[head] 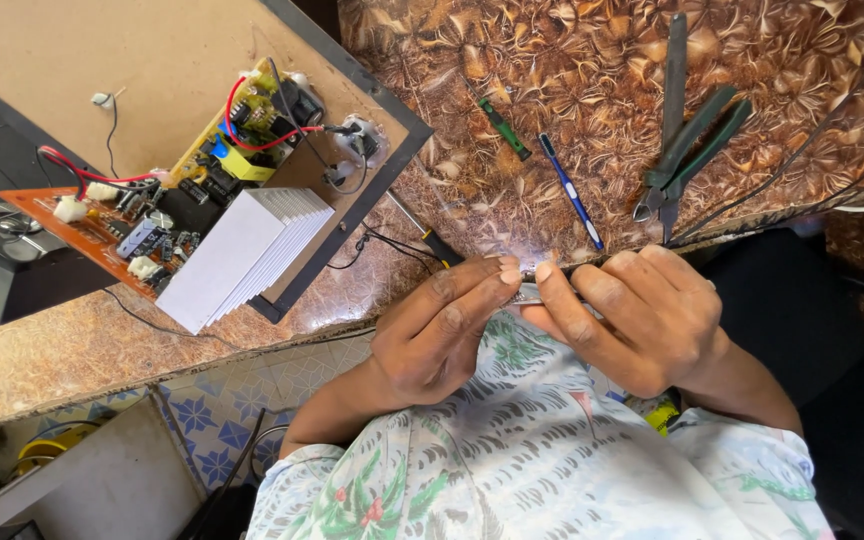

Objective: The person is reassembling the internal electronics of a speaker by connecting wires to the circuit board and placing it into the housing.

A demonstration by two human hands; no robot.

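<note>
While the left hand (442, 325) and the right hand (632, 310) meet just above the near edge of the desk (512, 60), both are pinched on one small metal piece (526, 296) held between them. The left thumb and forefinger close on its left end, and the right fingertips (544, 271) close on its right end, so the two hands nearly touch. Only a short silvery stretch of the piece shows between the fingers; what kind of part it is cannot be told. It sits over the person's patterned shirt (532, 440), in front of the desk rather than on it.

On the brown patterned desk, just beyond the hands, lie a blue pen-like tool (571, 192) and a small green screwdriver (503, 127), well apart from each other. To the right of them rest green-handled pliers (690, 150), jaws toward the person, with thin dark wires (802, 170) running past them. To the left, a circuit board (102, 235) with red wires lies on an opened flat case (152, 70), and a white finned block (247, 255) stands on the board's near side. A black box (2, 260) sits at the far left edge, touching the board's corner.
</note>
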